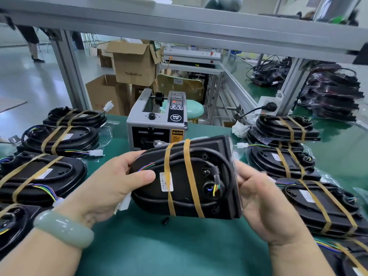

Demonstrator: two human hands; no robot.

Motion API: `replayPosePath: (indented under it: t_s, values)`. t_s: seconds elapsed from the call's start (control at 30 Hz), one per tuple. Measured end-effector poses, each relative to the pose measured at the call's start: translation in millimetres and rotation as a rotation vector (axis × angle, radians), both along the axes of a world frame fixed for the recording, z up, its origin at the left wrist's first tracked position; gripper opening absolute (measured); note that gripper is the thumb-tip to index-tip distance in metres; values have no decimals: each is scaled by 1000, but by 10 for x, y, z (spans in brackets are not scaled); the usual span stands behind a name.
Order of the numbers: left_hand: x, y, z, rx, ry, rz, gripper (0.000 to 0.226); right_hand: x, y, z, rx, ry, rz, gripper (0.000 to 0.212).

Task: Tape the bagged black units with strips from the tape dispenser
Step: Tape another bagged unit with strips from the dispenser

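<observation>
**Left hand [111,186] and right hand [264,204] gripped 1 bagged black unit [185,182]**

Left hand clasped the unit's left end, with the thumb laid flat across its face and the fingers curled behind. The right hand clasped the right end, its fingers partly blurred. Both held the unit tilted and off the green mat [169,251], just in front of the tape dispenser [157,120]. 2 tan tape strips [191,176] crossed the unit over its coiled cable. A white connector [124,204] hung below the left end, beside the left palm. A pale green bracelet [63,228] sat on the left wrist. A small black cap [165,220] lay on the mat beneath the unit. More taped units lay on the mat at the left [59,136] and at the right [318,204], each banded with 2 strips.
</observation>
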State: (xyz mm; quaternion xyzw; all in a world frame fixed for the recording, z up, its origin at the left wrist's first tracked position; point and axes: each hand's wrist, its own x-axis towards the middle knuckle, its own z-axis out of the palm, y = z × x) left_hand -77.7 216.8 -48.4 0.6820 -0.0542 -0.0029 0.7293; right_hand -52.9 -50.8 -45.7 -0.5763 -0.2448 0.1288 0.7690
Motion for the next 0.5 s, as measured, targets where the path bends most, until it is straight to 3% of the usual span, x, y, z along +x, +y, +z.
replayPosePath:
  t_s: [0.13, 0.27, 0.33, 0.4, 0.43, 0.5]
  values:
    - [-12, -12, -18, 38, 30, -9, 48, -86, 109, 27, -184, -243, -141, 51]
    - [-8, -20, 62, 369, -32, 125, 59, -126, 148, 72, -167, -389, -248, 51]
    - [-12, -27, 100, 447, -39, 194, 82, -117, 161, 66, -113, -377, -287, 50]
    - [-31, -31, 128, 276, 22, 201, 106, -97, 150, 52, -40, -318, -312, 50]
    - [-63, -38, 139, 233, 17, 192, 110, -85, 129, 49, -5, -285, -319, 50]
    - [-130, -49, 172, 405, -59, 165, 104, -55, 57, 38, 22, -254, -304, 48]
